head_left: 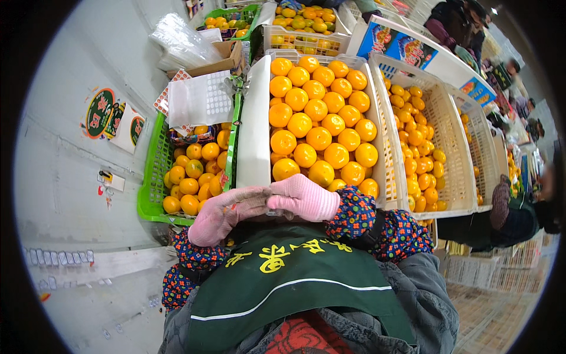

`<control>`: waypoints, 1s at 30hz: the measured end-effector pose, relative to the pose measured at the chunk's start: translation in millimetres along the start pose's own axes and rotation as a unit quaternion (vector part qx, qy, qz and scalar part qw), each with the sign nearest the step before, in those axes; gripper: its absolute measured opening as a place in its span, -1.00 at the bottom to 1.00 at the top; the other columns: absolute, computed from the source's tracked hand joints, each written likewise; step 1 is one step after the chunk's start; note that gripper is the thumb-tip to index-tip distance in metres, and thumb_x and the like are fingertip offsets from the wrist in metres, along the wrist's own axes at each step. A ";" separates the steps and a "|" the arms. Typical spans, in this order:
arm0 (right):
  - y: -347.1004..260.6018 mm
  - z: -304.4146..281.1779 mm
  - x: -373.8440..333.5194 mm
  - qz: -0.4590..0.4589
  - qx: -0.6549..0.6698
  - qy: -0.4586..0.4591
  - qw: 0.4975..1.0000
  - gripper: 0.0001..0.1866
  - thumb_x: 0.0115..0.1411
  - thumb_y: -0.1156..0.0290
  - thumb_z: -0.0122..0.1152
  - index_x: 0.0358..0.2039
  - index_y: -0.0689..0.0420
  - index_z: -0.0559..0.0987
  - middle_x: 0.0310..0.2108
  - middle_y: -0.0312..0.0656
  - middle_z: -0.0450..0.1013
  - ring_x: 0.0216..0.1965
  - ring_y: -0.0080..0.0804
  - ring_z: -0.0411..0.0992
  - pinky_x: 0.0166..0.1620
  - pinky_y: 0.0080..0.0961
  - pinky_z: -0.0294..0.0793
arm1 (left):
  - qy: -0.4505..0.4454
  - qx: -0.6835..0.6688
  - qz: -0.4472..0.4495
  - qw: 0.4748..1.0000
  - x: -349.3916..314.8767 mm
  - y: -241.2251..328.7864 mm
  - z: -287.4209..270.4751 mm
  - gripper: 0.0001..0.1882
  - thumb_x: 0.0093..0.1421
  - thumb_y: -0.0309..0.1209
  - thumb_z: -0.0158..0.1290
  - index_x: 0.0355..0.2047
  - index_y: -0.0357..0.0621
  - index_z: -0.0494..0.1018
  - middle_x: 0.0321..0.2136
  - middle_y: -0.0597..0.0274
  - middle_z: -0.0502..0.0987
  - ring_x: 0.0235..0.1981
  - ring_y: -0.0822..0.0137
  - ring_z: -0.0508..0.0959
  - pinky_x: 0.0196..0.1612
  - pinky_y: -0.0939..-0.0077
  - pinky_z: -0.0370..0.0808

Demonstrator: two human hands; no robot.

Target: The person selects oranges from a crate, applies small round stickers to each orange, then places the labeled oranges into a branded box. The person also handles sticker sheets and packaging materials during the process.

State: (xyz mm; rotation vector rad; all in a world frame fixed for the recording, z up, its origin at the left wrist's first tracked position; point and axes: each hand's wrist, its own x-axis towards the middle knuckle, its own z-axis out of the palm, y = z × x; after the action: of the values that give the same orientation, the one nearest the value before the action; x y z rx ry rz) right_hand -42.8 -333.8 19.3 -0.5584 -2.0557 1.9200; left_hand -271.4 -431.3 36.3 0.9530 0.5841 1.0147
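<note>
Pink knit gloves (204,229) cover the left hand (230,212), fingers extended, and right hand (303,197), fingers bent; grip cannot be determined. Glossy, round oranges (318,138) lie beyond.

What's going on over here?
Someone in a dark green apron has the pink-gloved left hand and right hand close together before rows of orange citrus fruit; whether they hold anything is unclear. To the left, a green crate holds more fruit, with a dotted white sheet over its far end.

Two pink gloves (227,213) (305,197) (plus two green crates (150,203) (254,19)) show.
</note>
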 end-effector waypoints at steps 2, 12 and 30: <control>2.6 13.0 15.3 -0.062 -0.078 0.064 0.993 -0.64 0.36 0.14 0.10 -0.10 0.20 0.57 -0.58 -0.11 0.46 -0.59 -0.34 0.44 -0.46 -0.43 0.45 | -0.028 -0.017 0.026 0.999 -3.1 3.7 -12.0 -0.29 0.42 -0.10 -0.11 0.30 -0.53 0.07 0.29 -0.22 0.20 0.31 -0.04 0.29 0.37 0.07 0.19; -3.4 11.5 30.6 -0.104 -0.501 0.180 0.840 -0.81 0.21 0.26 0.15 -0.47 0.06 0.55 -0.60 -0.08 0.45 -0.49 -0.02 0.51 -0.42 -0.16 0.48 | -0.125 0.048 0.098 0.986 -25.3 14.5 -33.8 -0.34 0.37 -0.12 -0.04 0.34 -0.29 0.16 0.40 -0.19 -0.01 0.38 -0.16 0.11 0.37 -0.18 0.02; -12.1 65.1 183.6 0.068 -0.573 -0.074 0.813 -0.62 0.16 0.13 0.18 -0.18 0.19 0.53 -0.41 -0.02 0.57 -0.32 -0.02 0.57 -0.26 -0.17 0.55 | 0.318 0.390 0.115 0.856 -41.2 69.0 -188.2 -0.63 0.34 -0.38 0.04 0.06 -0.39 0.43 -0.14 0.07 0.63 -0.14 0.36 0.62 -0.06 0.49 0.54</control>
State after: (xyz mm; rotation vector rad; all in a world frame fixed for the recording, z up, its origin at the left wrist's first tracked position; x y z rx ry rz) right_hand -236.3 -308.7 14.5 -0.7859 -3.2011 0.5227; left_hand -467.5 -381.8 4.8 1.4181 1.5485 1.3466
